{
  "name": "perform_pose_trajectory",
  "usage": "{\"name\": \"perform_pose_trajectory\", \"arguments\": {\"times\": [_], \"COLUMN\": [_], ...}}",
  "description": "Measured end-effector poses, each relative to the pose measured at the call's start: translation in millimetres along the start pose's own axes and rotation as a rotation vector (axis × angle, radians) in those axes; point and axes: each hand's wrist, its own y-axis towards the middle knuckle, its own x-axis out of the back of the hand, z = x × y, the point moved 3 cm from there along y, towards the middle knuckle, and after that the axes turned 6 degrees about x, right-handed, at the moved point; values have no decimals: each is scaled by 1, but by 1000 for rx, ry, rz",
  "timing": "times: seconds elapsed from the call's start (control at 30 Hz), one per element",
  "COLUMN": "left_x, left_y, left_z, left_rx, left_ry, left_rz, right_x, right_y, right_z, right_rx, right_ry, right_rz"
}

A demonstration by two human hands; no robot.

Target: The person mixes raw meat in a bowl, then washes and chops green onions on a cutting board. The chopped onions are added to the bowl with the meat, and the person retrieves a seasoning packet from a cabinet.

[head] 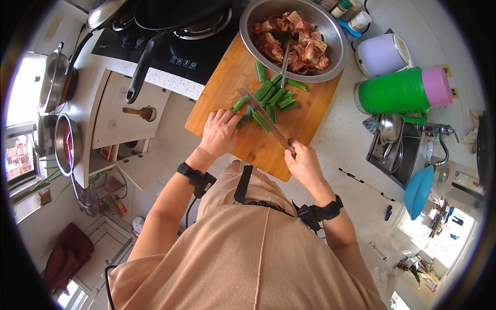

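My right hand grips the handle of a serrated knife, its blade slanting across the board up to the left. Cut green onion pieces lie on both sides of the blade. Curled over green stalks at the board's left side, my left hand presses on them; its fingertips partly hide what they hold. Underneath is a wooden cutting board. A steel bowl of raw, sauce-coated meat chunks sits on the board's far end, with a metal utensil handle across its rim.
To the left, a frying pan's black handle sticks out past the gas cooktop. On the right stand a green thermos-like jug, a lilac appliance, a sink and a blue basin. A cabinet door hangs ajar at lower left.
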Motion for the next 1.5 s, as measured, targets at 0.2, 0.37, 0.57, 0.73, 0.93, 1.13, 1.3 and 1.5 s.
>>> {"name": "perform_pose_trajectory", "arguments": {"times": [0.2, 0.37, 0.57, 0.73, 0.93, 1.13, 1.3, 1.5], "left_x": [0, 10, -45, -52, -49, -28, 52, 98], "left_y": [-6, 0, -6, -6, -16, -8, 51, 159], "left_z": [3, -32, -17, -8, 12, 21, 40, -26], "left_rx": [19, -148, 446, 670, 669, 543, 360, 3], "left_ry": [-26, -136, -974, -1113, -1239, -1103, -700, -315], "left_rz": [16, -148, -150, -53, -123, -202, -320, -135], "right_x": [0, -2, -8, -10, -4, 12, 13, 18], "right_y": [0, 1, 4, 5, 0, -9, -21, -30], "right_z": [-1, -2, -3, 4, -5, -9, -12, -11], "right_rx": [17, 8, -21, -23, -32, -67, 101, 256], "right_ry": [11, 47, 90, 78, 17, -32, -316, -556], "right_rz": [0, 2, -2, 41, -67, 1, -58, -139]}}
